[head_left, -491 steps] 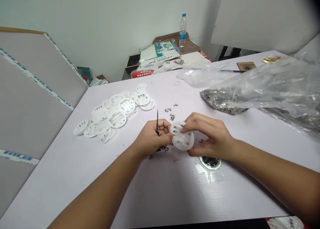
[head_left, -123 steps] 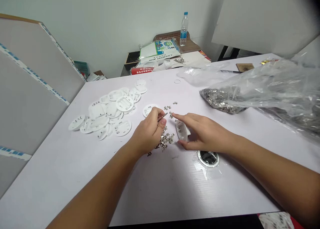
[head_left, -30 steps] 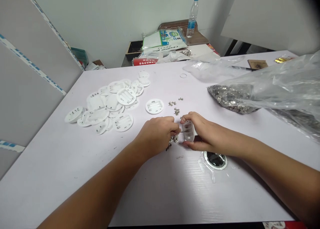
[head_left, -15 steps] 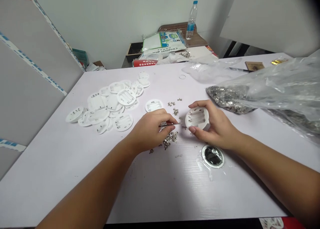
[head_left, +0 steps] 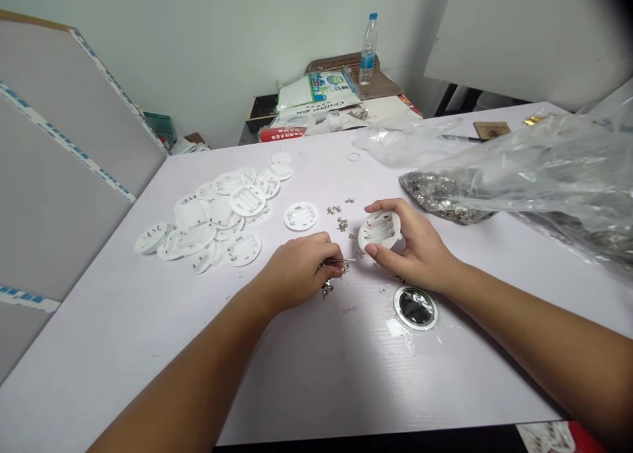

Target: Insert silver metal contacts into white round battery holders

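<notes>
My left hand is closed on a thin pair of metal tweezers, whose tip points right over small metal battery contacts on the table. Whether the tip grips a contact is too small to tell. Between thumb and fingers my right hand holds a round white plastic battery housing, tilted so its slotted inside faces left. The two hands are apart. More loose contacts lie between and beyond them. A single white housing rests flat behind my left hand.
White housings are piled at left. A round black disc with a pale rim lies below my right hand. At right, a clear plastic bag holds many metal pieces. A bottle and packets stand at the back.
My left hand with the tweezers has moved slightly down over the contacts, uncovering the single housing behind it. The right hand still holds its housing. The whole view has shifted a little.
</notes>
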`<state>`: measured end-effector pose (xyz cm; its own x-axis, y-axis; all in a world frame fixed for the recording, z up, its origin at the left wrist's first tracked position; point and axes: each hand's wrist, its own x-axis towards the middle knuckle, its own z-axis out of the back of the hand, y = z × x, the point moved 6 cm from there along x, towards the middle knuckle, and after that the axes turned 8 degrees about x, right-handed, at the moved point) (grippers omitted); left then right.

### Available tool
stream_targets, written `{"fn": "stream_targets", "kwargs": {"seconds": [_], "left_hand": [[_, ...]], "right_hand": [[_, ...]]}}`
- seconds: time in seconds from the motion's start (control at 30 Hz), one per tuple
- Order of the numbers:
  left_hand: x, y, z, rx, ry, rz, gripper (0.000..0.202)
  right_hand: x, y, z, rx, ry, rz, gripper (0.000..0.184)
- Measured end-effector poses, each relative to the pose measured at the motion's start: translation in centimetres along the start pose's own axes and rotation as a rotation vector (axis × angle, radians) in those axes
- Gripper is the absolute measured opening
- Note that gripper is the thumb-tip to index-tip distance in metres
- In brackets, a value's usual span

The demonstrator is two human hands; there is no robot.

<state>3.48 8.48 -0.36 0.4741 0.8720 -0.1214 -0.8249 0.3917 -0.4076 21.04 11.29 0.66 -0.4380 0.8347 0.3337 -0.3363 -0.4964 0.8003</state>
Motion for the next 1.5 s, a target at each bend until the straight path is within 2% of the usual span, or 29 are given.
{"fn": "stream_targets", "kwargs": {"seconds": [0.2,0.3,0.53,0.73,1.0,1.13,1.23,1.37,1.5], "left_hand": [[0.0,0.2,-0.2,-0.017,0.009,0.011,0.012],[0.0,0.3,0.2,-0.096,-0.032,0.0,0.012],[-0.3,0.7,0.7,-0.456,-0.113,0.118,0.015],[-0.1,0.4,0.2,-0.681,-0.134,0.109,0.015],[0.1,0.3,0.1,-0.695,-0.202,0.106,0.015],[0.2,0.3,0.3,-0.677,-0.239,0.064,0.016],[0.1,0.2,0.6,-0.583,-0.301,0.0,0.022],[-0.3,0.0,1.2,-0.413,-0.446,-0.083,0.018],[-0.3,-0.1,1.4,-0.385,-0.472,-0.085,0.024]], "right_hand": [[0.0,0.0,-0.1,-0.004,0.0,0.019,0.048],[0.0,0.0,0.0,-0.015,-0.012,0.045,0.048],[-0.2,0.3,-0.4,-0.001,0.031,0.122,0.051],[-0.5,1.6,-0.7,-0.015,0.037,0.277,0.055],[-0.8,2.0,-1.3,0.029,0.083,0.295,0.058],[-0.8,2.3,-1.4,0.035,0.085,0.327,0.058],[-0.7,2.4,-1.3,0.044,0.075,0.339,0.056],[-0.6,2.1,-1.0,0.023,0.028,0.32,0.057],[-0.6,2.0,-1.0,0.016,0.022,0.317,0.056]]}}
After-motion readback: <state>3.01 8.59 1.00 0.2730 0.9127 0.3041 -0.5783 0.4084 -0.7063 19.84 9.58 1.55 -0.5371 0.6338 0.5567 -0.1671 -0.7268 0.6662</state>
